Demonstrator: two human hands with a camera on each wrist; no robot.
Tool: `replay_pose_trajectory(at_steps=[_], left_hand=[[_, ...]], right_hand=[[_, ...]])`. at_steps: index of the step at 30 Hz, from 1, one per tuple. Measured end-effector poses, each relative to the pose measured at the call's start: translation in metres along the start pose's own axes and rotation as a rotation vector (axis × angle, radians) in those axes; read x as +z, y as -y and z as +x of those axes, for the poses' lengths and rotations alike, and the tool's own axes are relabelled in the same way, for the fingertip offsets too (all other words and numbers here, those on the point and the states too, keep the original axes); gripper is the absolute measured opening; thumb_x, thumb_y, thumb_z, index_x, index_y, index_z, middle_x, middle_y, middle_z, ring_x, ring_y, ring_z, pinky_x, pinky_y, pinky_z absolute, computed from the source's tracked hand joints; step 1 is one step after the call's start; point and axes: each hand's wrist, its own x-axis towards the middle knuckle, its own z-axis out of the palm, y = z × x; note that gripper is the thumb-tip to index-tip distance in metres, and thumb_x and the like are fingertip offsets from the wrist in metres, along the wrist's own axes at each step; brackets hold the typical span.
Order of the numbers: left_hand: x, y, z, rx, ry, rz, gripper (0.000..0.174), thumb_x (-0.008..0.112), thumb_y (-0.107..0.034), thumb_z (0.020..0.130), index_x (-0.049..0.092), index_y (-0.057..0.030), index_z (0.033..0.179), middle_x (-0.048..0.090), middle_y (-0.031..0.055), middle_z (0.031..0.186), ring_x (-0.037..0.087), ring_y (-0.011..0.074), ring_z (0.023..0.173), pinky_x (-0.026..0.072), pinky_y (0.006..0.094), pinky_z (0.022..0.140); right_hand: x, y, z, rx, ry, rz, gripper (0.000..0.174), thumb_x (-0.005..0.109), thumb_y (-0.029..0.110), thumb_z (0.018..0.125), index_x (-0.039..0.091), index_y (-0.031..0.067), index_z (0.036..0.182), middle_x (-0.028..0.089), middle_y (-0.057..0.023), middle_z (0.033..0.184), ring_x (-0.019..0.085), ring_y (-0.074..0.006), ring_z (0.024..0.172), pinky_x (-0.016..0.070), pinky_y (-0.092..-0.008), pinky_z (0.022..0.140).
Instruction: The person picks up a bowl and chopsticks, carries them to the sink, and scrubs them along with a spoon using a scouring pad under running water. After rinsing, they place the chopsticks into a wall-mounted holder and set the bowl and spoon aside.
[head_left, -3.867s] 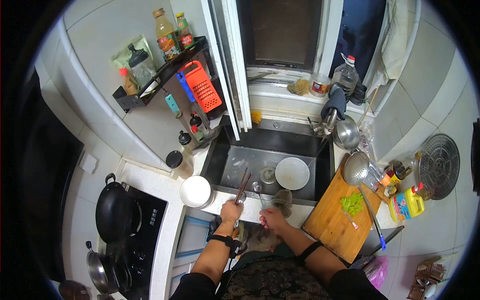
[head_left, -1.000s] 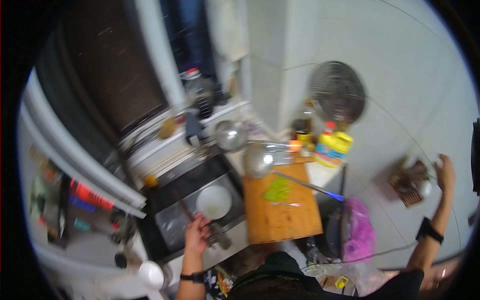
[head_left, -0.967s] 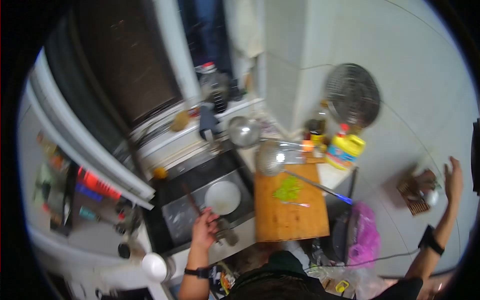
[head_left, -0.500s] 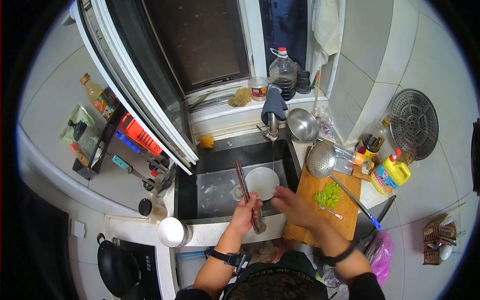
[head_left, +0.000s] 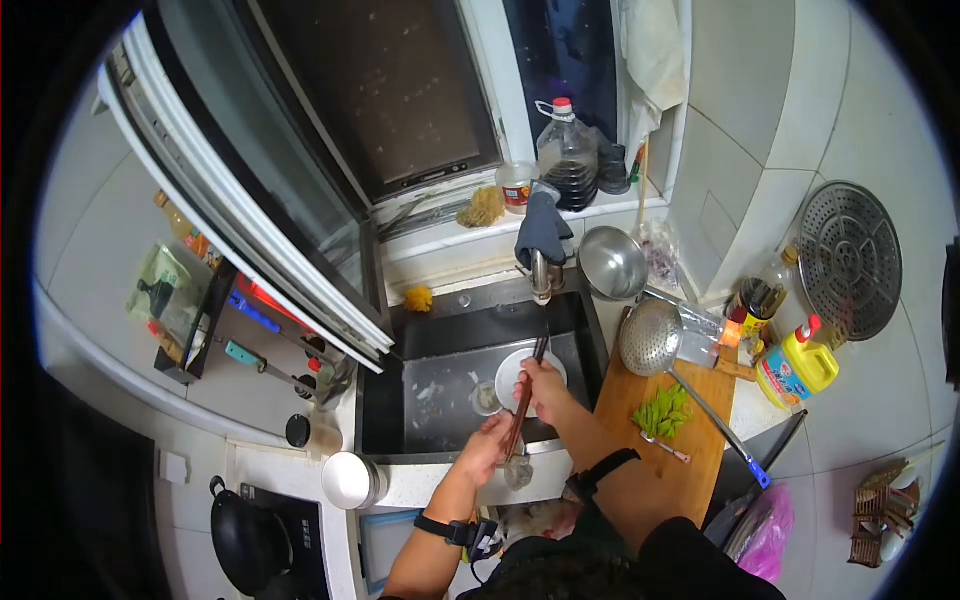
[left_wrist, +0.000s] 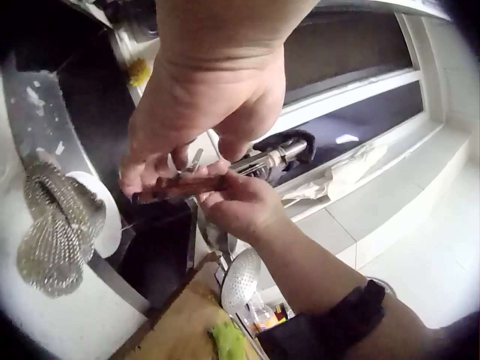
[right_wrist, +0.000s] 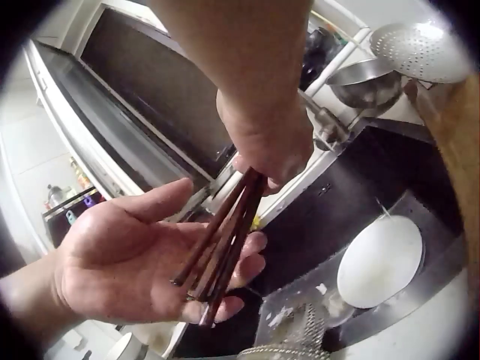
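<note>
The dark chopsticks (right_wrist: 221,247) slant over the near part of the sink (head_left: 378,400). The right hand (right_wrist: 266,142) grips them partway along, its fingers curled round the bundle. The left hand (right_wrist: 127,255) lies under them, palm up, fingers nearly straight and a little spread, and the lower ends rest across those fingers. Just beyond the hands a white plate (right_wrist: 379,259) lies on the sink floor, which runs on leftward to the left wall. A steel scourer (left_wrist: 52,232) sits on the near rim. A cutting board (head_left: 650,470) lies just beside the sink's right edge. The faucet (head_left: 540,275) stands at the far edge.
</note>
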Motion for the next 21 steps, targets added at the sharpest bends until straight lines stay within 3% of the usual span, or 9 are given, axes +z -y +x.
replay_pose_trajectory(at_steps=[5, 8, 12, 13, 15, 17, 18, 19, 21], left_hand=[[0.029, -0.039, 0.058, 0.040, -0.157, 0.079, 0.046, 0.048, -0.047, 0.092, 0.045, -0.0139, 0.124, 0.048, 0.0007, 0.123, 0.041, 0.0183, 0.114, 0.0255, 0.0433, 0.099], [0.048, -0.053, 0.111, 0.075, -0.124, 0.121, 0.045, 0.044, -0.047, 0.093, 0.045, -0.0151, 0.124, 0.049, 0.0015, 0.122, 0.041, 0.0195, 0.112, 0.0239, 0.0458, 0.100], [0.080, -0.053, 0.165, 0.014, -0.164, -0.212, 0.043, 0.038, -0.050, 0.094, 0.050, -0.0156, 0.117, 0.053, 0.0052, 0.108, 0.049, 0.0211, 0.100, 0.0391, 0.0391, 0.089], [0.092, -0.061, 0.164, 0.031, -0.196, -0.234, 0.040, 0.037, -0.050, 0.095, 0.054, -0.0156, 0.106, 0.054, 0.0034, 0.094, 0.052, 0.0196, 0.086, 0.0444, 0.0345, 0.075], [0.087, -0.046, 0.185, 0.013, -0.207, -0.197, 0.049, 0.034, -0.052, 0.094, 0.050, -0.0128, 0.117, 0.055, 0.0066, 0.102, 0.052, 0.0216, 0.092, 0.0432, 0.0386, 0.082], [0.105, -0.047, 0.170, -0.074, -0.263, -0.092, 0.056, 0.031, -0.056, 0.093, 0.049, -0.0123, 0.123, 0.055, 0.0083, 0.108, 0.051, 0.0234, 0.100, 0.0415, 0.0395, 0.088], [0.122, -0.075, 0.139, -0.208, -0.181, -0.200, 0.062, 0.030, -0.059, 0.092, 0.043, -0.0105, 0.129, 0.053, 0.0093, 0.115, 0.049, 0.0239, 0.106, 0.0402, 0.0380, 0.091], [0.137, -0.112, 0.109, -0.345, -0.101, -0.309, 0.069, 0.030, -0.062, 0.090, 0.038, -0.0088, 0.134, 0.050, 0.0103, 0.122, 0.048, 0.0243, 0.111, 0.0389, 0.0364, 0.094], [0.111, -0.065, 0.132, 0.117, 0.104, -0.204, 0.070, 0.032, -0.063, 0.090, 0.040, -0.0088, 0.134, 0.050, 0.0098, 0.123, 0.048, 0.0242, 0.112, 0.0387, 0.0358, 0.095]], right_hand=[[-0.027, 0.022, 0.039, -0.007, -0.070, -0.112, 0.012, 0.052, 0.024, 0.093, 0.054, 0.0132, 0.096, 0.058, -0.0007, 0.085, 0.059, -0.0146, 0.080, 0.0458, -0.0340, 0.070], [-0.021, 0.027, 0.045, -0.069, -0.024, -0.216, 0.017, 0.047, 0.022, 0.095, 0.053, 0.0081, 0.102, 0.059, -0.0021, 0.088, 0.057, -0.0127, 0.083, 0.0430, -0.0287, 0.067], [-0.015, 0.028, 0.044, -0.113, -0.005, -0.148, 0.042, 0.038, 0.033, 0.098, 0.045, 0.0041, 0.128, 0.054, -0.0120, 0.120, 0.051, -0.0216, 0.108, 0.0402, -0.0344, 0.091], [-0.013, 0.031, 0.040, -0.101, -0.004, -0.141, 0.048, 0.035, 0.038, 0.098, 0.041, 0.0042, 0.131, 0.050, -0.0133, 0.125, 0.048, -0.0229, 0.112, 0.0380, -0.0345, 0.094], [-0.011, 0.040, 0.034, -0.075, 0.004, -0.127, 0.059, 0.029, 0.047, 0.097, 0.035, 0.0044, 0.137, 0.042, -0.0159, 0.135, 0.041, -0.0254, 0.122, 0.0337, -0.0347, 0.100], [-0.016, 0.058, 0.041, 0.095, 0.032, -0.084, 0.068, 0.026, 0.056, 0.094, 0.031, 0.0048, 0.140, 0.037, -0.0161, 0.139, 0.037, -0.0263, 0.126, 0.0299, -0.0348, 0.103], [-0.021, 0.066, 0.045, 0.178, 0.045, -0.059, 0.073, 0.024, 0.060, 0.093, 0.029, 0.0049, 0.141, 0.035, -0.0162, 0.141, 0.034, -0.0267, 0.128, 0.0280, -0.0349, 0.104], [-0.033, 0.058, 0.063, 0.100, -0.001, -0.087, 0.076, 0.025, 0.064, 0.091, 0.029, 0.0065, 0.141, 0.034, -0.0162, 0.141, 0.035, -0.0273, 0.128, 0.0282, -0.0348, 0.104], [-0.028, 0.054, 0.057, -0.027, 0.115, -0.154, 0.075, 0.027, 0.063, 0.090, 0.028, 0.0083, 0.141, 0.033, -0.0166, 0.142, 0.033, -0.0274, 0.129, 0.0274, -0.0351, 0.105]])
